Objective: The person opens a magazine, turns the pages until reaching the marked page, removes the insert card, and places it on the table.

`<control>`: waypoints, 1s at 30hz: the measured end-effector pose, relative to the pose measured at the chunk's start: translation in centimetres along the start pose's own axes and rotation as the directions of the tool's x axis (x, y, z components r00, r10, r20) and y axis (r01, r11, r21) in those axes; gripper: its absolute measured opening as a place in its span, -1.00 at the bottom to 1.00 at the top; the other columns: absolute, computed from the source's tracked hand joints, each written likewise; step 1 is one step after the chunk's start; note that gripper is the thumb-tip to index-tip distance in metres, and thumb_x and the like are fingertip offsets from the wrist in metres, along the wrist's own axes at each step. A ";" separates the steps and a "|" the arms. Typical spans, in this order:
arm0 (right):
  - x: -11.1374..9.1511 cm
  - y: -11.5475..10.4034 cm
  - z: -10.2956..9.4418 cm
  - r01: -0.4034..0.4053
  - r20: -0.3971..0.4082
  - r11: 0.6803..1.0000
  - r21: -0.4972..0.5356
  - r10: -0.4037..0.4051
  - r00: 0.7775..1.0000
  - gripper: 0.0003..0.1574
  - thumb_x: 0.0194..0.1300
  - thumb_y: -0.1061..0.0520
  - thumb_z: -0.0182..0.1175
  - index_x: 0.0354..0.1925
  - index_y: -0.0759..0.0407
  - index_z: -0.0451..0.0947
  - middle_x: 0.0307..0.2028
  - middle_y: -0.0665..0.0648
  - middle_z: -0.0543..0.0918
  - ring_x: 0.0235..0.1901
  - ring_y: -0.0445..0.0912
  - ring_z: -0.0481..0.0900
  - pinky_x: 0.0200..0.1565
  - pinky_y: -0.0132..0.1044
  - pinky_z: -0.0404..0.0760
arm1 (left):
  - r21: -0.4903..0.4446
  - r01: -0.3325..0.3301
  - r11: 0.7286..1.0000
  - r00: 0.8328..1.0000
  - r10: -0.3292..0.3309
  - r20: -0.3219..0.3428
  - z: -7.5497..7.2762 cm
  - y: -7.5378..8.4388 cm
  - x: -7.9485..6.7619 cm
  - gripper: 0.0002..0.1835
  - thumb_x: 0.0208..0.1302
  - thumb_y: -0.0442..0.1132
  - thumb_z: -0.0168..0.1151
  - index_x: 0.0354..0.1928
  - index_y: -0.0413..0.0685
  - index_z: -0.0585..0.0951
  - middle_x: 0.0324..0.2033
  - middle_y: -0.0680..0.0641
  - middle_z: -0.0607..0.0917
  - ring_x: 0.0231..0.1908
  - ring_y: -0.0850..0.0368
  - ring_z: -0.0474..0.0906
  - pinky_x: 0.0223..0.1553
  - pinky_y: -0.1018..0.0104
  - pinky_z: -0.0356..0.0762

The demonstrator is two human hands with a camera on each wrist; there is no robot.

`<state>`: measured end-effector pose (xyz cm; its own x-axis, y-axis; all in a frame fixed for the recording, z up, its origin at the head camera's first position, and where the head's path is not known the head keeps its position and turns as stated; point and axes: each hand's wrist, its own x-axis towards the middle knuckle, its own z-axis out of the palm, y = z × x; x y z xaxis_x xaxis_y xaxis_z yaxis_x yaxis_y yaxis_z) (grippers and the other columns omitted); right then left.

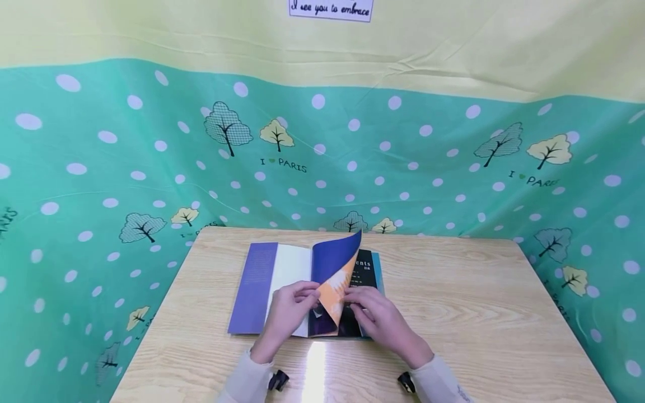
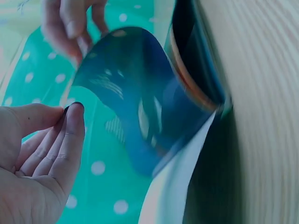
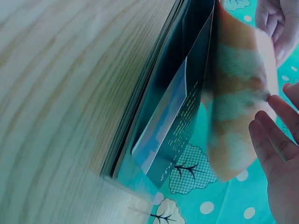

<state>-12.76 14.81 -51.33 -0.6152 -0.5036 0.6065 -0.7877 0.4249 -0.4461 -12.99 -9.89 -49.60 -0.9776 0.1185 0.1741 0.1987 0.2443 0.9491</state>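
An open book (image 1: 292,263) lies on the wooden table, with one leaf (image 1: 336,252) raised and curling over near the spine. The leaf is dark blue on one side and orange with pale shapes on the other. My left hand (image 1: 288,310) pinches this leaf near its lower corner between thumb and fingers. Fairly straight fingers of my right hand (image 1: 380,319) touch the leaf's orange side, as the right wrist view shows with the fingertip (image 3: 271,99) against it. Beneath the leaf is a black page (image 1: 364,271) with white print.
A purple flap (image 1: 254,285) and a white page (image 1: 290,268) spread out on the book's left. The wooden table (image 1: 463,291) extends on both sides. Green dotted cloth (image 1: 383,168) hangs behind and beside it. A bright reflection lies near the table's front.
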 end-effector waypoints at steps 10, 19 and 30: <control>-0.8 0.2 -0.5 -0.079 0.087 0.993 -0.083 0.087 0.992 -0.57 0.27 0.21 0.37 0.11 0.12 0.60 0.18 0.08 0.58 0.19 -0.04 0.50 0.17 -0.18 0.57 | -0.060 0.063 0.996 0.977 -0.074 -0.199 -5.9 1.0 -2.1 -0.82 0.28 -0.33 0.39 -0.12 -0.27 0.73 -0.36 -0.15 0.77 -0.36 -0.17 0.75 -0.31 0.29 0.74; -1.4 0.4 0.1 -0.152 0.313 0.945 -0.289 0.243 0.918 -0.15 0.17 -0.17 0.46 0.32 0.11 0.45 0.31 0.23 0.44 0.29 0.14 0.37 0.29 0.10 0.40 | 0.044 0.166 0.985 0.936 -0.143 -0.322 -9.8 -0.1 -4.7 -0.83 0.27 -0.36 0.38 -0.12 -0.26 0.73 -0.35 -0.14 0.78 -0.37 -0.14 0.75 -0.32 0.35 0.72; -1.7 0.3 0.7 -0.167 0.417 0.920 -0.355 0.316 0.852 -0.01 0.16 -0.31 0.42 0.41 0.03 0.34 0.39 0.22 0.32 0.36 0.17 0.25 0.32 0.18 0.31 | 0.132 0.339 0.931 0.887 -0.271 -0.374 -11.9 -1.9 -6.7 -0.77 0.33 -0.30 0.33 -0.04 -0.28 0.69 -0.31 -0.16 0.78 -0.33 -0.05 0.76 -0.33 0.43 0.70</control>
<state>-11.96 15.29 -52.93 -0.7866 -0.6090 0.1016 -0.6103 0.7419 -0.2777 -7.63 -22.62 -49.48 -0.9473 -0.3204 -0.0043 -0.1376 0.3946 0.9085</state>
